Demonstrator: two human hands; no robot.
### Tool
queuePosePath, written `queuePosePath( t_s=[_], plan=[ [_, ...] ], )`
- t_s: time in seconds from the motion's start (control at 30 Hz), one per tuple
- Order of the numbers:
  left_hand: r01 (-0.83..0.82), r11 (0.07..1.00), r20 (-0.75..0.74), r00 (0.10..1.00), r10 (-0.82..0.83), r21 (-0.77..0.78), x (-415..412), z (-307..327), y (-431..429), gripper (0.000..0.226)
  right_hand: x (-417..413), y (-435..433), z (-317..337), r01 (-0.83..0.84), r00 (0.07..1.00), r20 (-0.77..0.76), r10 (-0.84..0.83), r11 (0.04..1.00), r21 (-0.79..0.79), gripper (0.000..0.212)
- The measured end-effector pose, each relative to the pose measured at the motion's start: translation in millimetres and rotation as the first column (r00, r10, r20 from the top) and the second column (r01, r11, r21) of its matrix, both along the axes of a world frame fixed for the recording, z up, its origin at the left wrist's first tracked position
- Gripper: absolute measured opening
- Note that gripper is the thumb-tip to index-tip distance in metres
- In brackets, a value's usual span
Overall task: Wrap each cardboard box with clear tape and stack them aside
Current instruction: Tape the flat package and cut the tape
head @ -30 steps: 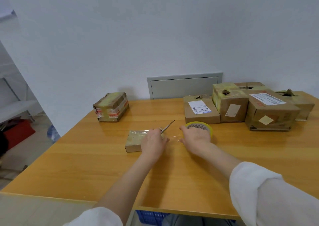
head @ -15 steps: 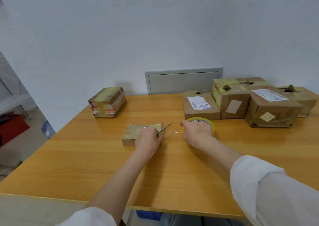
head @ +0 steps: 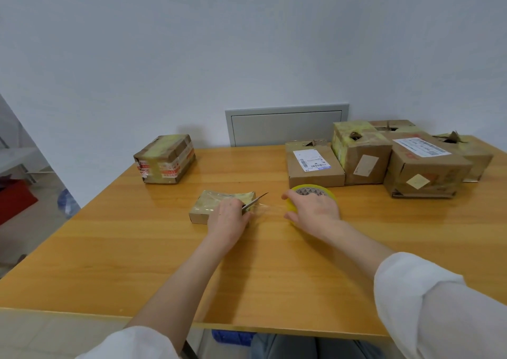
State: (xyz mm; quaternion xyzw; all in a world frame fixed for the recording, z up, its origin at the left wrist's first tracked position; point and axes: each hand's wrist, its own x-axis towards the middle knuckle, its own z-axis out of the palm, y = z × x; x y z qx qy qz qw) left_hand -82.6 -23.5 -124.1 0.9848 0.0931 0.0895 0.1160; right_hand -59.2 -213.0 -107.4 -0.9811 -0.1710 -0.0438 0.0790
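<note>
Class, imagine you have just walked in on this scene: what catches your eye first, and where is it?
In the middle, the left hand grips a blade over a flat box, while the right hand holds a yellow tape roll, clear tape stretched between box and roll. A huddle of boxes fills the far right; one taped box sits far left.

We read broad bare wood along near edge of worktop [head: 137, 262] and out to left edge: hands pass freely there. Far right corner blocked by cluster of cardboard boxes [head: 425, 172], packed touching. Taped box [head: 164, 158] stands alone near far left corner; we see open lane between it and cluster. Mid-worktop, left hand [head: 229, 221] with blade [head: 255, 201], flat box [head: 211, 206], stretched tape strip [head: 270, 207] and right hand [head: 312, 212] gripping tape roll [head: 312, 191] form barrier across straight reach to far edge.
</note>
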Motion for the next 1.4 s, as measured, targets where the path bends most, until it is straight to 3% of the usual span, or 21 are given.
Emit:
queuePosePath(
  t_s=[0.23,0.4,0.53,0.7,0.8,1.4],
  plan=[
    [-0.015,1.0,-0.019,1.0,0.015,-0.02,-4,2,0,0.028,5,3,-1,0.128,0.988,0.107,-0.115,0.983,-0.13,0.044],
    [-0.001,0.999,-0.056,0.998,-0.001,-0.042,-4,4,-1,0.028,5,7,-6,0.098,0.995,0.014,-0.098,0.995,-0.022,0.036],
    [0.079,0.973,0.102,0.993,-0.058,-0.219,-9,12,1,0.024,4,10,-10,0.118,0.993,0.014,-0.119,0.993,0.017,0.029],
    [0.108,0.992,0.126,0.987,-0.099,-0.065,-32,11,-5,0.023,4,14,-11,0.149,0.989,0.02,-0.15,0.988,0.033,0.027],
    [0.073,0.996,0.066,0.995,-0.076,0.05,-48,5,-17,0.037,3,15,-10,0.162,0.986,0.023,-0.163,0.986,0.035,0.027],
    [-0.006,1.0,-0.036,0.999,0.005,-0.017,-44,-1,-58,0.03,2,16,-12,0.164,0.984,0.057,-0.167,0.984,0.067,0.027]
  ],
)
